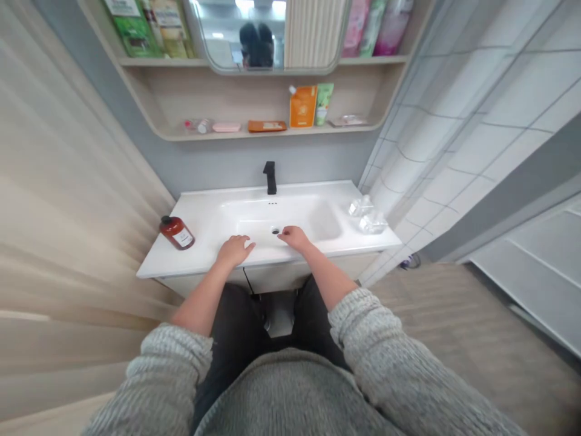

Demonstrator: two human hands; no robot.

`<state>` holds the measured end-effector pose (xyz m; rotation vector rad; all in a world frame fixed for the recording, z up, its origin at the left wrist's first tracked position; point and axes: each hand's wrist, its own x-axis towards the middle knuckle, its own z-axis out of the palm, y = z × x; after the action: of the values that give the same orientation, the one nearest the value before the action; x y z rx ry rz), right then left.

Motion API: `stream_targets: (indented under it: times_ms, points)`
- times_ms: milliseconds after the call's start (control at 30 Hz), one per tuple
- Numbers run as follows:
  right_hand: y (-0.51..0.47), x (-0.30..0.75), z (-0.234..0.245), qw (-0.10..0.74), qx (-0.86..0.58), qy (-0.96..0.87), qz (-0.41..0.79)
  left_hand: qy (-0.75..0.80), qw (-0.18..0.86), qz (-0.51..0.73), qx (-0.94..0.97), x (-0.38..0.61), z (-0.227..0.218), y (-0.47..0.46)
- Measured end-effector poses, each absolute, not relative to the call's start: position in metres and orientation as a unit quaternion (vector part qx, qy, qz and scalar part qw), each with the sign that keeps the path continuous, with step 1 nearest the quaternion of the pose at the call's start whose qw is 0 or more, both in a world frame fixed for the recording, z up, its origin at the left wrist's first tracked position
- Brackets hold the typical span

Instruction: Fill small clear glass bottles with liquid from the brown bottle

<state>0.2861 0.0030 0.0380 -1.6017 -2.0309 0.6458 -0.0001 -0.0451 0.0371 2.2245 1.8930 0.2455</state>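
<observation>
1. Your left hand (233, 251) is loose, fingers spread at the front rim of the sink basin (324, 221); nothing's in it that I can see.
2. Your right hand (295, 237) is curled over the basin by the drain (275, 231), fingertips bunched. Can't tell if you're pinching something tiny.
3. The basin's set into the counter (206, 257), its near side close to the front edge, below the black faucet (271, 178).
4. Handling-wise, I'd guess it's rigid, heavy and fixed, slick if wet, and maybe chippable if knocked hard.
5. Best hold is probably flat palms on that front rim.
</observation>
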Motion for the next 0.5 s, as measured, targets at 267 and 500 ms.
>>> stream_targets:
  times_ms: [267,500]
  points:
    - [0.002,0.283,0.04,0.24,-0.583,-0.736,0.246,0.664,0.131,0.087,0.731,-0.001,0.04,-0.044]
    - [-0.021,0.314,0.046,0.475,-0.605,-0.578,0.272,0.676,0.135,0.069,0.722,-0.004,0.042,-0.043]
